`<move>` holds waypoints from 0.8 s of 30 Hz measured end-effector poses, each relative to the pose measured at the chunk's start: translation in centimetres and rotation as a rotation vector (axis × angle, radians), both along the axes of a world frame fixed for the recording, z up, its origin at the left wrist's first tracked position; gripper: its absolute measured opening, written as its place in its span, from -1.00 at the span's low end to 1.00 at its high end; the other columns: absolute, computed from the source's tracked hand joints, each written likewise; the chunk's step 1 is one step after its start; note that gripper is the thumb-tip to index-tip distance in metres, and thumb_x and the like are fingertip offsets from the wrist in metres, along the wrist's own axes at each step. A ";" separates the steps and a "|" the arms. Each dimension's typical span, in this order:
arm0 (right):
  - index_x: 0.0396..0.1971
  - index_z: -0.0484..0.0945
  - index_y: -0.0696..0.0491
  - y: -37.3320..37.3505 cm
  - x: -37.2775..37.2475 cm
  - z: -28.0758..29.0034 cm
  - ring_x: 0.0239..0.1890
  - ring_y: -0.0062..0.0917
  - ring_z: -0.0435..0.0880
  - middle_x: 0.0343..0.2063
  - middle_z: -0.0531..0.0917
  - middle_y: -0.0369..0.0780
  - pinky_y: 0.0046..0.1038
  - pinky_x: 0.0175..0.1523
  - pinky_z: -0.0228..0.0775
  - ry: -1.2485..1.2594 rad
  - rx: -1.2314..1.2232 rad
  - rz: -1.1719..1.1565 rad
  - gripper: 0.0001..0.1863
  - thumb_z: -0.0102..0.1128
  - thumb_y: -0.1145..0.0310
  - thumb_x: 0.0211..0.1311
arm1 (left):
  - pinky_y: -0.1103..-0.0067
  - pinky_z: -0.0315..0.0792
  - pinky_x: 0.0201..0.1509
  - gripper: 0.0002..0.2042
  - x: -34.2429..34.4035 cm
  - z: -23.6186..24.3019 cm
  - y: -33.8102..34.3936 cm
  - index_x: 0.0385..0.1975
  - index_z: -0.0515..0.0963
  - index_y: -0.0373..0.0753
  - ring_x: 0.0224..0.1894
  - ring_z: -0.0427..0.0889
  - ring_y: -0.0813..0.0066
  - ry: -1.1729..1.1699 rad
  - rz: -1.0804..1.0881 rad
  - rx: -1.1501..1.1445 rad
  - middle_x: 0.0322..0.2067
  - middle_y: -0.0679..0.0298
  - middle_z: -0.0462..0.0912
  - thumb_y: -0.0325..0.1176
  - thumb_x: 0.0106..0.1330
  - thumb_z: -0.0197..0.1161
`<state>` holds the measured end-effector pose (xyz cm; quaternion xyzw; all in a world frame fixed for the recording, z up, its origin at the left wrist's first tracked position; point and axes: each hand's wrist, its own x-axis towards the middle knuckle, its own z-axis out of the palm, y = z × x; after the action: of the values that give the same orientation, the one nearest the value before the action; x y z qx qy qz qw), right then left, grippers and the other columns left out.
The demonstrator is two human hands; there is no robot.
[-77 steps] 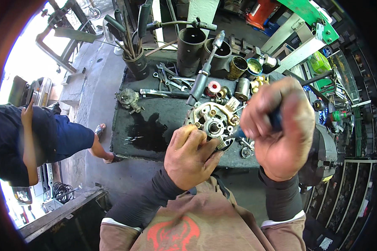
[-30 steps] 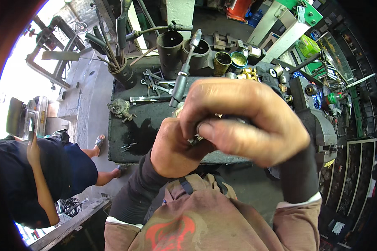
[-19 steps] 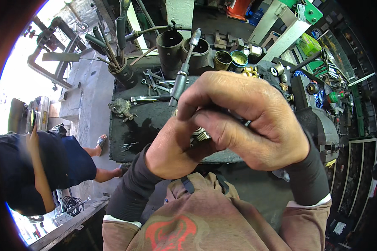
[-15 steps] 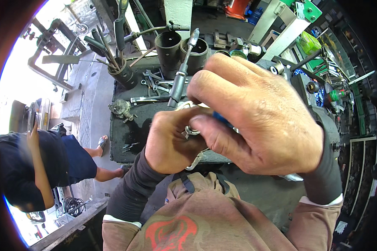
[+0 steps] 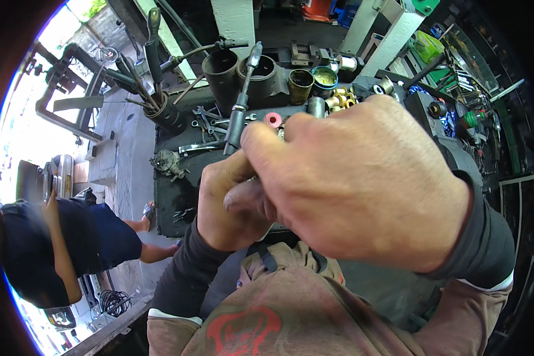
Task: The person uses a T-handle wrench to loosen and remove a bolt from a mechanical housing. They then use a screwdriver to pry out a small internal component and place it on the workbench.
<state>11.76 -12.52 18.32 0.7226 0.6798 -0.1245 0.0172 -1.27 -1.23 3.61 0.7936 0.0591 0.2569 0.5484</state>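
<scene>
My left hand (image 5: 225, 207) is closed, its fingers curled in front of my chest above the near part of the bench. Across it lies my right hand (image 5: 356, 184), also closed, the thumb pressed against the left hand's fingers. Whatever is between the two hands is hidden by the right hand, so I cannot make out what either one holds. Just beyond the left hand a slim metal tool with a dark barrel (image 5: 238, 113) rises from the bench. A small carburettor-like metal part (image 5: 169, 164) lies to the left.
Several wrenches (image 5: 206, 123) lie on the dark bench (image 5: 169, 193). Behind them stand a dark metal cylinder (image 5: 221, 83) and a can of hand tools (image 5: 167, 115). A pink ring (image 5: 272, 120) and brass fittings (image 5: 340, 98) are farther right. At left stands another person (image 5: 59, 249).
My right hand has moved left and closed further over my left hand. It now covers the metal part and blue piece that showed between them. The view has shifted slightly.
</scene>
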 end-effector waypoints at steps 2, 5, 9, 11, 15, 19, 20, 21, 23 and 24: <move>-0.27 0.47 0.13 -0.2 0.3 -0.2 -0.27 -0.19 0.68 -0.31 0.56 -0.09 -0.26 -0.20 0.54 -0.036 0.026 0.131 -0.77 0.30 0.38 0.14 | 0.53 0.57 -0.02 -0.69 -0.5 0.4 -0.1 -0.11 0.59 -0.38 -0.11 0.72 0.45 0.040 -0.012 0.095 -0.20 0.12 0.72 -0.66 0.11 0.37; -0.23 0.48 0.13 -0.7 2.7 -1.6 -0.11 -0.16 0.62 -0.25 0.51 -0.09 -0.23 -0.11 0.51 0.197 0.247 0.462 -0.73 0.31 0.51 0.05 | 0.53 0.55 0.00 -0.66 -0.9 0.6 -0.4 -0.08 0.57 -0.38 -0.04 0.69 0.47 0.055 -0.074 0.010 -0.10 0.12 0.68 -0.62 0.12 0.41; -0.17 0.49 0.11 -1.3 1.7 -1.7 -0.10 -0.16 0.62 -0.23 0.49 -0.10 -0.22 -0.09 0.51 0.248 0.313 0.291 -0.71 0.34 0.49 0.10 | 0.52 0.56 -0.02 -0.66 -0.6 0.0 -0.3 -0.09 0.58 -0.38 -0.09 0.70 0.45 -0.035 -0.056 0.073 -0.14 0.14 0.69 -0.58 0.10 0.45; -0.16 0.49 0.10 -0.4 0.2 0.0 -0.11 -0.15 0.63 -0.21 0.49 -0.10 -0.22 -0.09 0.51 0.104 0.056 0.105 -0.71 0.34 0.49 0.11 | 0.51 0.57 -0.04 -0.66 -0.7 -0.1 -0.1 -0.11 0.60 -0.38 -0.16 0.72 0.42 -0.053 0.027 0.145 -0.21 0.18 0.71 -0.56 0.10 0.47; -0.16 0.50 0.09 1.6 -0.4 2.5 -0.14 -0.14 0.63 -0.19 0.49 -0.09 -0.21 -0.09 0.51 0.087 -0.238 0.014 -0.69 0.32 0.53 0.07 | 0.49 0.59 -0.04 -0.67 0.0 0.1 -0.6 -0.11 0.61 -0.37 -0.21 0.73 0.37 0.003 0.075 0.149 -0.30 0.23 0.71 -0.55 0.11 0.50; -0.16 0.50 0.10 -1.3 2.9 -2.2 -0.16 -0.15 0.62 -0.15 0.48 -0.10 -0.21 -0.08 0.51 0.275 0.277 0.441 -0.67 0.30 0.57 0.02 | 0.47 0.59 -0.03 -0.69 -0.2 -0.1 -0.4 -0.11 0.61 -0.39 -0.20 0.73 0.34 0.030 -0.020 0.191 -0.30 0.22 0.71 -0.58 0.14 0.47; -0.16 0.50 0.10 -1.3 2.8 -2.3 -0.15 -0.16 0.62 -0.14 0.48 -0.11 -0.22 -0.08 0.51 0.274 0.291 0.428 -0.68 0.30 0.56 0.03 | 0.47 0.59 -0.02 -0.70 -0.2 -0.2 -0.3 -0.11 0.61 -0.39 -0.20 0.73 0.34 0.034 -0.047 0.197 -0.30 0.22 0.71 -0.59 0.14 0.46; -0.16 0.51 0.10 -1.4 2.3 -2.0 -0.14 -0.17 0.64 -0.15 0.50 -0.10 -0.23 -0.09 0.52 0.213 0.268 0.367 -0.70 0.31 0.53 0.07 | 0.46 0.59 -0.02 -0.69 0.0 -0.3 -0.2 -0.11 0.61 -0.39 -0.19 0.73 0.34 0.026 -0.055 0.202 -0.30 0.21 0.71 -0.59 0.14 0.46; -0.16 0.51 0.09 -1.4 1.4 -1.5 -0.14 -0.19 0.67 -0.17 0.54 -0.10 -0.25 -0.12 0.54 0.094 0.212 0.268 -0.74 0.31 0.48 0.15 | 0.46 0.59 -0.02 -0.69 0.4 -0.6 -0.5 -0.10 0.61 -0.40 -0.18 0.73 0.33 -0.013 0.007 0.204 -0.29 0.21 0.71 -0.60 0.14 0.46; -0.17 0.51 0.09 -1.1 0.8 -0.7 -0.14 -0.20 0.68 -0.19 0.56 -0.09 -0.26 -0.13 0.54 0.052 0.116 0.217 -0.76 0.31 0.46 0.17 | 0.46 0.59 -0.02 -0.69 0.5 -0.7 -0.7 -0.10 0.61 -0.40 -0.18 0.73 0.33 -0.047 0.061 0.201 -0.29 0.21 0.71 -0.60 0.13 0.46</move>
<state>12.58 -13.60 17.66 0.6411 0.7602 -0.1012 -0.0288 -0.79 -1.95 2.90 0.8362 0.0443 0.2965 0.4593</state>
